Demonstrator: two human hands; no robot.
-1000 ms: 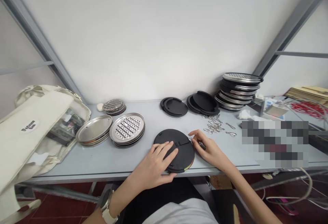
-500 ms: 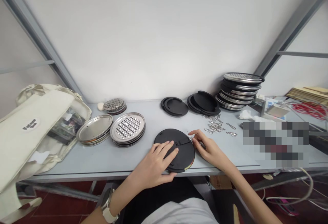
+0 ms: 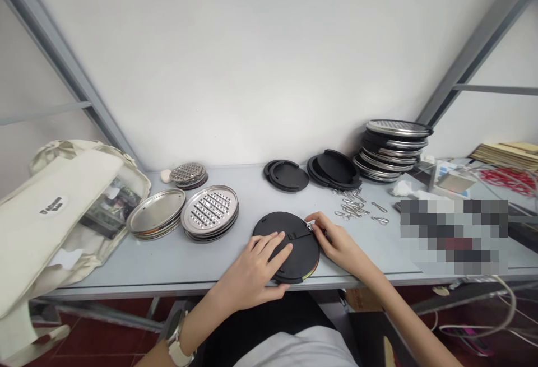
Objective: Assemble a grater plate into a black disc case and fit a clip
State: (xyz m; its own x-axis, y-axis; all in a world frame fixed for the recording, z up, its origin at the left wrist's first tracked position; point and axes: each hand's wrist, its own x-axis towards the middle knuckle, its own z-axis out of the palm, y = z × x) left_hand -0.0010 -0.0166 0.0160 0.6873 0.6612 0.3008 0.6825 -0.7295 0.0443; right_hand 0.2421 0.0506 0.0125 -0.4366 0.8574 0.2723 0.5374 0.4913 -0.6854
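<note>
A round black plastic grater holder lies on the table's front part, with a slotted strip on its face and a thin orange-green layer showing at its lower right rim. My left hand holds it, fingers spread over the top and thumb along the front rim. Between the thumb and forefinger of my right hand, a small silver wire clip is pinched at the holder's upper right edge, by the end of the strip. Several similar loose clips are scattered behind my right hand.
Metal grater discs and plain metal discs are stacked at left, beside a cream bag. Black holders lie near the wall. A tall stack of graters stands at back right, with red cords farther right.
My right hand has shifted slightly left, bringing the wire clip over the holder's edge onto the end of the strip. My left hand and the holder stay in place.
</note>
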